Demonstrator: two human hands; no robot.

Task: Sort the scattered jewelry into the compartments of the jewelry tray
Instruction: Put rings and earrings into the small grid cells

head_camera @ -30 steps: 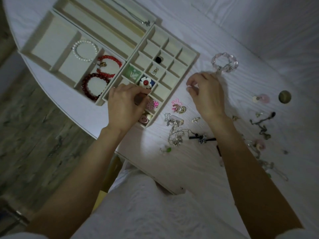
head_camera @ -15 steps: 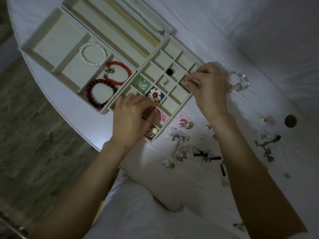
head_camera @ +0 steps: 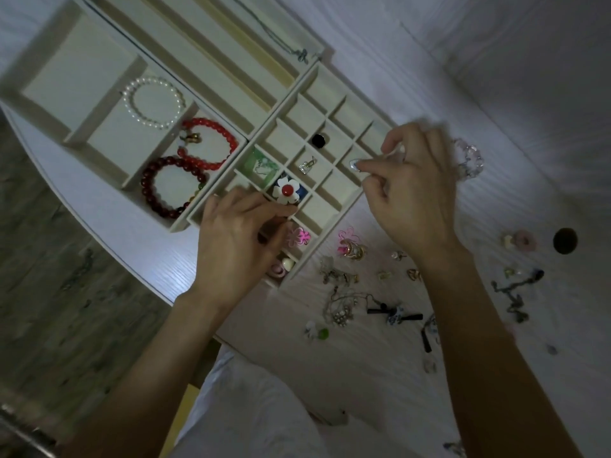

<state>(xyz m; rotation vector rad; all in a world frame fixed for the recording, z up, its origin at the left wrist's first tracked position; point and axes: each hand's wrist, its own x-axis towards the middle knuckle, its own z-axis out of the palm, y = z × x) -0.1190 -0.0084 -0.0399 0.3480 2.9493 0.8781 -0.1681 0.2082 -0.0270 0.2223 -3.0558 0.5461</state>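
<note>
**Over the beige tray: two hands at the small compartments**

On the white wood-grain table [head_camera: 363,365], seen from the head camera, lies the beige multi-compartment jewelry tray [head_camera: 43,104]. Its larger left sections hold a white pearl bracelet [head_camera: 153,102], a bright red bead bracelet [head_camera: 211,145] and a dark red bead bracelet [head_camera: 172,186]. In the small square cells sit a black round stud [head_camera: 319,139], a small silver clip earring [head_camera: 307,166], a green piece [head_camera: 259,163], a white flower with a red centre [head_camera: 287,190] and a pink flower charm [head_camera: 298,236].

The left hand [head_camera: 236,246] rests over the near cells, fingers curled with thumb and forefinger drawn together; whether they pinch anything cannot be told, and the hand hides the cells beneath it.

The right hand [head_camera: 416,193] hovers at the tray's right edge, fingertips pinching a small pale piece [head_camera: 354,165] above a cell. It partly covers a clear crystal bead bracelet [head_camera: 469,161] on the table behind it.

Near the right forearm lie scattered pieces: a pink and gold cluster [head_camera: 351,246], tangled silver chains [head_camera: 340,302], a black and blue pendant [head_camera: 395,314], a dark chain [head_camera: 514,292] and a dark round disc [head_camera: 565,240].
</note>
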